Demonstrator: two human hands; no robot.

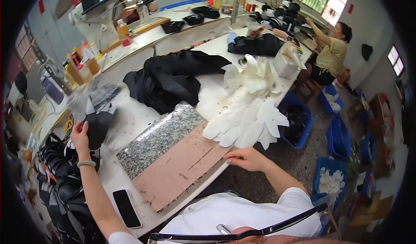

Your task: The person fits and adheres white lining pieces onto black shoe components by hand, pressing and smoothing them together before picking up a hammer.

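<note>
My left hand (79,135) is closed, thumb and fingers pinching the edge of a black cut material piece (99,127) at the table's left side. Beneath that wrist lies a heap of black and grey pieces (56,174). My right hand (248,159) is at the front table edge, by the corner of a pinkish board (177,168). Its fingers are curled together, and whatever they may pinch is too small to make out. Just beyond it spreads a pile of white leaf-shaped pieces (247,122). The board lies against a speckled stone slab (158,135).
A phone (126,208) lies near the front edge. Black cloth (169,79) is heaped beyond the slab. Bottles (84,66) stand at the left, a white container (287,61) at the right. Blue bins (310,125) sit on the floor. A co-worker (331,49) sits at the far right.
</note>
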